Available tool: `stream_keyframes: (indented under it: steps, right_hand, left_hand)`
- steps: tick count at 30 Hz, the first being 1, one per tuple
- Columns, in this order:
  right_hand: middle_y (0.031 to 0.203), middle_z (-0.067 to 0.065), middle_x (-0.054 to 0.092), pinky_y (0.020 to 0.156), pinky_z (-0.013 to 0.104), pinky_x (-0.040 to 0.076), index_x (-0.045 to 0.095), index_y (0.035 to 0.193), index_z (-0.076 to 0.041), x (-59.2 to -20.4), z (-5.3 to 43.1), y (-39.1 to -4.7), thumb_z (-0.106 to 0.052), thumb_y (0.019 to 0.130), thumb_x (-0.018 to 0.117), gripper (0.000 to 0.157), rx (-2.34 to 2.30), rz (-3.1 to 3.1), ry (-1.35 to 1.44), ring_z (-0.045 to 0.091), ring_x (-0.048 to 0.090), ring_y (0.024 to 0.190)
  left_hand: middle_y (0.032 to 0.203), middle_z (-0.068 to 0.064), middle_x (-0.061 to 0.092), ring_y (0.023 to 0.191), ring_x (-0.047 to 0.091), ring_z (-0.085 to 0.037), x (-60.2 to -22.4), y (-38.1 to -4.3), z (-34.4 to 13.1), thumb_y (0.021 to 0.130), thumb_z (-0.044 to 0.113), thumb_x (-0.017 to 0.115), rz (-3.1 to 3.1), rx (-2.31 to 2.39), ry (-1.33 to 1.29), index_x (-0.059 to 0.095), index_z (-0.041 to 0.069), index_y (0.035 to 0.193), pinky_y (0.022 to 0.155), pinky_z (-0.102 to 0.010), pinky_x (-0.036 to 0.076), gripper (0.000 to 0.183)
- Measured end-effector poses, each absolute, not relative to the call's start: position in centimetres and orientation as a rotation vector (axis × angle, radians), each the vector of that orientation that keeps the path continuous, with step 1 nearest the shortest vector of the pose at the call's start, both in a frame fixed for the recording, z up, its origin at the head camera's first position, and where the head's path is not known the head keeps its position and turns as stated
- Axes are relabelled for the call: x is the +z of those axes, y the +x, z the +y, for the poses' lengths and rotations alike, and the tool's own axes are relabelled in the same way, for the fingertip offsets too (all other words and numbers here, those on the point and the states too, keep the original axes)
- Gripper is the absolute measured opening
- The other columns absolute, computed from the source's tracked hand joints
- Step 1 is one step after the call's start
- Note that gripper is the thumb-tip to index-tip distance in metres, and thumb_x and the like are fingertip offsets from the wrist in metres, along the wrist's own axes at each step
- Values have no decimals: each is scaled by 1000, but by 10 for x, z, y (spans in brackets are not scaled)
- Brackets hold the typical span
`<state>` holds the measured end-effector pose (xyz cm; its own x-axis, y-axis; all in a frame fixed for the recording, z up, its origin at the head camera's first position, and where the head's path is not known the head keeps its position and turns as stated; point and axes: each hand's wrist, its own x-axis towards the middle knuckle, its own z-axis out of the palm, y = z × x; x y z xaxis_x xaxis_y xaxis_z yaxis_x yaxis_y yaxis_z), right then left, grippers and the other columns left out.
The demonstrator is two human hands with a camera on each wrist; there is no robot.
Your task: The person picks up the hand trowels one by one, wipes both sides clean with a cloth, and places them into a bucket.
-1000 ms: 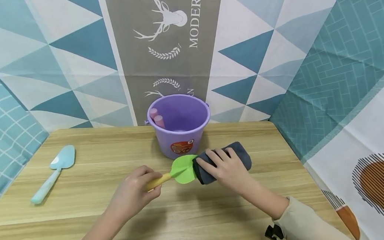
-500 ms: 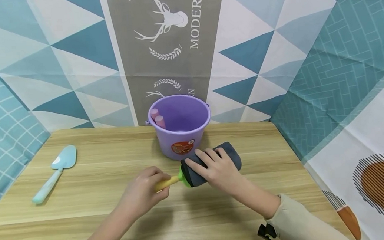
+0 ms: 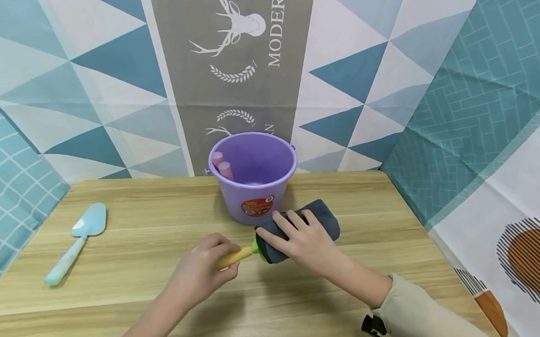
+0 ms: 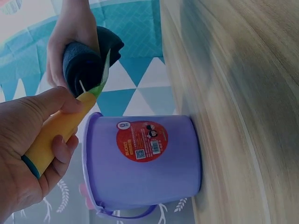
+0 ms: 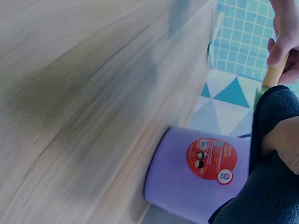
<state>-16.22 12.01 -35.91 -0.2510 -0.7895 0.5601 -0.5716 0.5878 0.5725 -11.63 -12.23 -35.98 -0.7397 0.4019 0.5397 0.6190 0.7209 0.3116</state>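
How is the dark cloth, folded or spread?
Folded: the right hand holds the dark cloth bundled compactly, its end curled in the left wrist view.

Head view was bright, fairly sharp; light came from above. Soft shadows of left hand [image 3: 207,265] and right hand [image 3: 305,243] fell toward the worktop [image 3: 139,245]'s near edge. Glint on blue trowel [image 3: 82,238], by left edge. The 2 wrist views ran dimmer, bluish, softer.
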Motion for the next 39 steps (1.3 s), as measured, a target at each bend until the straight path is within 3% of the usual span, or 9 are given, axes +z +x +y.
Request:
stream_keyframes:
  steps: [14,17,20,23,26,33,39]
  right_hand:
    - [112,10,64,69,40,50,59,124,-27,-361,142,-168,-11,99,36,38,-292,-2030,1013,27,62,92]
    - [114,11,63,70,42,49,58,126,-27,-360,147,-169,-9,91,50,40,-200,-2099,999,28,61,93]
    - [116,13,61,70,43,47,56,128,-27,-359,152,-170,-6,76,67,57,-12,-2181,961,31,60,95]
    - [117,15,60,71,45,47,56,128,-26,-359,156,-170,-4,67,77,68,248,-2233,882,32,59,99]
    - [118,15,58,75,48,46,56,127,-23,-359,157,-171,1,64,78,72,498,-2235,795,33,58,103]
    - [120,10,59,88,47,47,54,129,-15,-361,156,-175,0,71,77,64,861,-2176,698,28,57,108]
    - [120,11,57,84,47,48,52,131,-18,-357,151,-172,0,74,75,64,1142,-2210,548,24,55,106]
  left_hand:
    - [82,7,62,71,53,-2,-363,-116,-137,65,6,77,-2485,-807,-717,73,10,86,61,-19,50,22]
    - [82,7,62,70,54,-2,-364,-116,-140,65,5,77,-2496,-842,-699,73,11,87,61,-19,50,22]
    - [83,8,63,70,54,-1,-364,-116,-142,65,4,77,-2494,-894,-679,73,12,87,60,-18,50,23]
    - [83,8,64,69,53,0,-366,-117,-144,65,4,78,-2468,-960,-660,72,13,87,60,-18,50,24]
    - [84,8,65,69,52,0,-368,-118,-145,66,3,78,-2434,-1035,-640,72,15,89,59,-17,49,26]
    - [85,8,67,70,54,-1,-372,-119,-137,68,3,78,-2368,-1209,-551,72,17,90,59,-18,51,26]
    - [85,11,65,73,57,-3,-370,-119,-130,71,6,79,-2375,-1408,-434,71,21,92,60,-21,53,27]
